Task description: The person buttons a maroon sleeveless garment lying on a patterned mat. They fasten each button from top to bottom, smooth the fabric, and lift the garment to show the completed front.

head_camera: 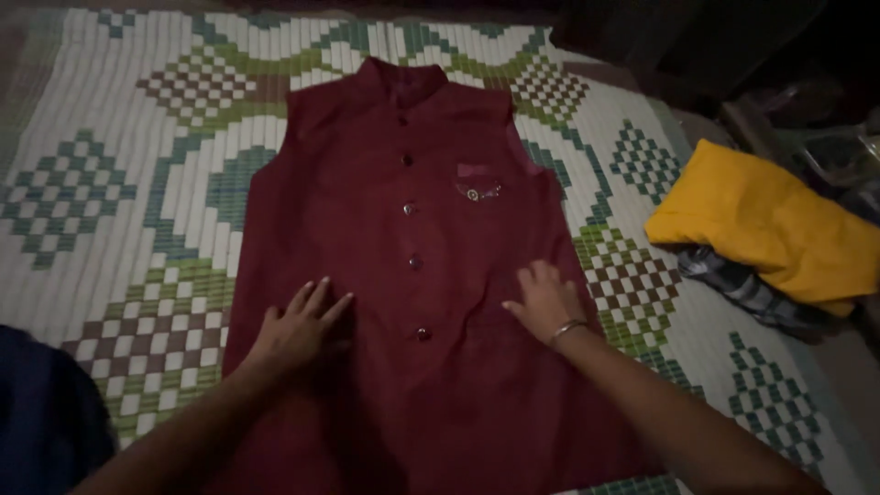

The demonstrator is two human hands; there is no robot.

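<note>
Spread flat at the centre of the view, collar toward 12 o'clock and hem toward 6 o'clock: a sleeveless maroon waistcoat [403, 238] with a row of dark buttons [409, 209] running down its front and a small chest pocket [477, 174] with a pin at about 1 o'clock of the middle button. Resting palm-down on the lower front at roughly 7 o'clock of the garment's centre, the left hand [298, 332], fingers splayed and open, gripping nothing. Pressed flat on the cloth at about 4 o'clock, the right hand [543, 301], also open and grasping nothing, with a thin metal bangle [566, 328] at the wrist. Underneath everything, a woven mat [110, 183] patterned in white, green and brown checks. Off at 3 o'clock, well apart from the waistcoat, a folded yellow cloth [770, 220] lying on top of a dark checked cloth [742, 289]. At 8 o'clock, in the corner, a dark blue cloth [41, 412].
</note>
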